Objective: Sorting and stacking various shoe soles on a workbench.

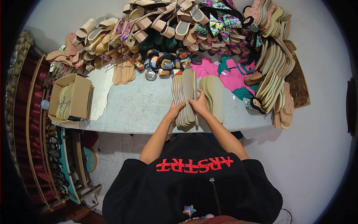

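In front of me on the table stands a stack of cream shoe insoles (178, 93), leaning side by side. My left hand (174, 111) grips its left side, the thumb lying across the edges. My right hand (199, 103) is closed round the stack's right end, where an insole stands on edge (195, 80); its thumb reaches toward the left one. Just right of that hand leans a second stack of cream insoles (215, 99), apart from the first. Both hands' undersides are hidden.
A cardboard box (84, 91) with insoles stands at the left. Colourful covered heels (166, 64), pink and green pieces (233, 80) and a pile of sandals (179, 26) lie along the back. More stacked soles (274, 71) lean at the right. The table's front edge (145, 131) runs before me.
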`<state>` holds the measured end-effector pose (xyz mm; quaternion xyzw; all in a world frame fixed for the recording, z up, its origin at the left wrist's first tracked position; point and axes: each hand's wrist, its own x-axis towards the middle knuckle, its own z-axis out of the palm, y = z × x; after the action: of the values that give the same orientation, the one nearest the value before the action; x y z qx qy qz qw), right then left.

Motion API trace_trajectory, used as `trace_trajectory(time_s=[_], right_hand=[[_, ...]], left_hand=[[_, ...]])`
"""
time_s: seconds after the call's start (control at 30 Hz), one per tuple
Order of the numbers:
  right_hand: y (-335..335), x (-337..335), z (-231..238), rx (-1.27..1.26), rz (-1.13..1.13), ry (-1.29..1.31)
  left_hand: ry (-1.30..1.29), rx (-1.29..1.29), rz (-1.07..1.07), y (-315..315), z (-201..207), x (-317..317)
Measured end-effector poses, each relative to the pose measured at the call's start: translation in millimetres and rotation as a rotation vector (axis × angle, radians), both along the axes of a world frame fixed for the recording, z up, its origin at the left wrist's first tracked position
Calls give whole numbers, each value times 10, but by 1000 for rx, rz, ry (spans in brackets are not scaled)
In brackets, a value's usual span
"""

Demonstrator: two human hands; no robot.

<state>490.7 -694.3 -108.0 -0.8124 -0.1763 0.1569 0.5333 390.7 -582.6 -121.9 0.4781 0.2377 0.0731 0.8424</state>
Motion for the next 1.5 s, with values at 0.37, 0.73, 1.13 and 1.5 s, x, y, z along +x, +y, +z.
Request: trace_trajectory(time_s=[0.37, 0.73, 1.13, 1.5], right_hand=[[-127, 105, -136, 236, -108, 530], [-632, 632, 50, 428, -254, 320], [-1120, 762, 485, 128, -71, 73], [-931, 531, 468, -172, -132, -253]], left_hand=[[178, 276, 22, -93, 141, 111], [138, 264, 38, -94, 52, 146], [170, 322, 20, -68, 18, 131], [171, 289, 25, -76, 78, 105]])
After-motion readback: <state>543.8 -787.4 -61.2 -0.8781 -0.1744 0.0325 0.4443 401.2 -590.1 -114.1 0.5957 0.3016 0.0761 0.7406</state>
